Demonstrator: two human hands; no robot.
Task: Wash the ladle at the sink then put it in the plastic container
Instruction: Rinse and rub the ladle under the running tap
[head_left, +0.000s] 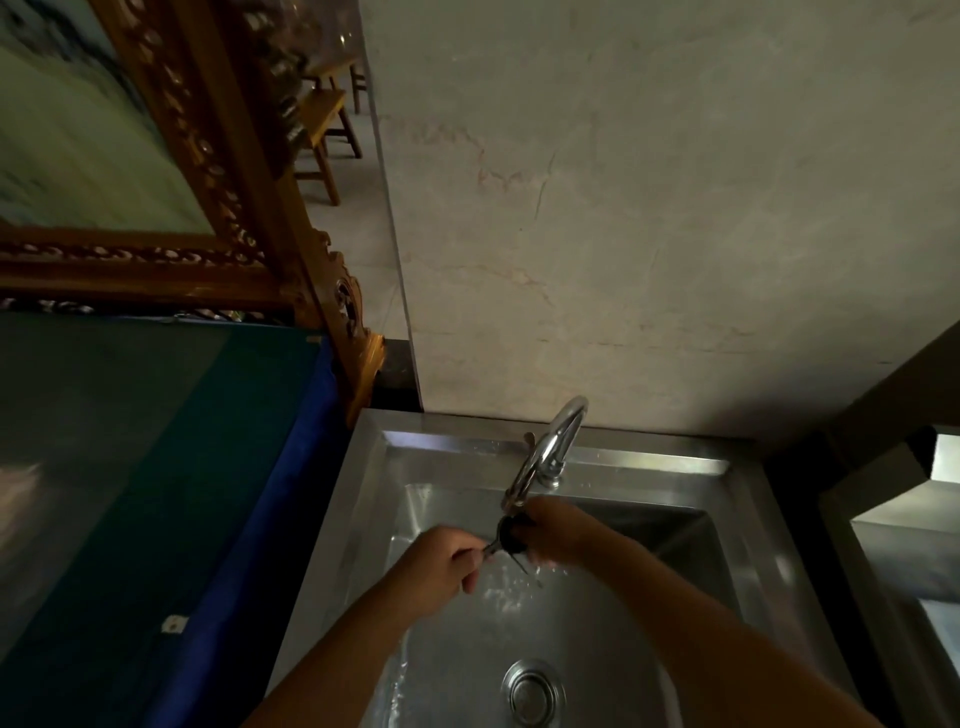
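A small dark ladle (511, 535) is held over the steel sink (748, 561), right under the spout of the curved chrome tap (550, 447). My left hand (441, 566) pinches its thin metal handle. My right hand (556, 530) wraps around the dark bowl and hides most of it. Water splashes down onto the sink floor below the hands. No plastic container shows in this view.
The round drain (532, 693) lies in the sink floor near the bottom edge. A blue-edged green surface (156, 493) adjoins the sink on the left, with a carved wooden frame (249, 208) behind it. A second steel basin (909, 545) sits at the right. A bare wall rises behind the tap.
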